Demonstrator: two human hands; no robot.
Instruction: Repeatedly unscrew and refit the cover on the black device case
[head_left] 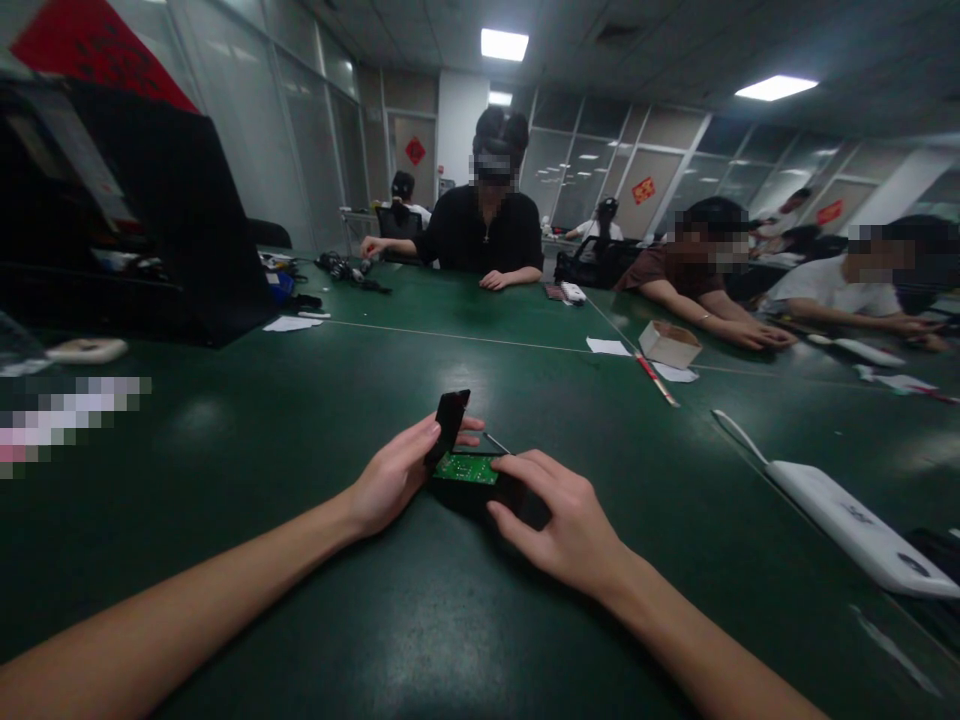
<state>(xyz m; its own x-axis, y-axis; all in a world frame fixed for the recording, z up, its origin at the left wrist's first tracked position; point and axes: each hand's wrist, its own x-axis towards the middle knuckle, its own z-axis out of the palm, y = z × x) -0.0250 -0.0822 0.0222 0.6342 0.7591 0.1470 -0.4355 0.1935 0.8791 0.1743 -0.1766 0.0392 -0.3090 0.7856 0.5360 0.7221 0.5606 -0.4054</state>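
My left hand point(394, 480) is closed on a black plastic cover point(448, 425), standing tilted up, with the thumb against its near side and fingers behind it. A green circuit board point(466, 468) with small solder points lies to the right of the cover, low over the table. My right hand point(559, 510) is curled over the board's right end, fingertips on it and thumb below. Under that palm is a dark part point(525, 500), mostly hidden. A thin metal rod point(495, 442) sticks out behind the right fingers; its other end is hidden.
On the green table point(300, 600) a white power strip point(855, 520) lies at the right. Farther back are a small cardboard box point(670, 344), a red stick point(657, 380) and tangled black cables point(352, 270). A large black box point(150, 220) stands left. Other people sit around the table.
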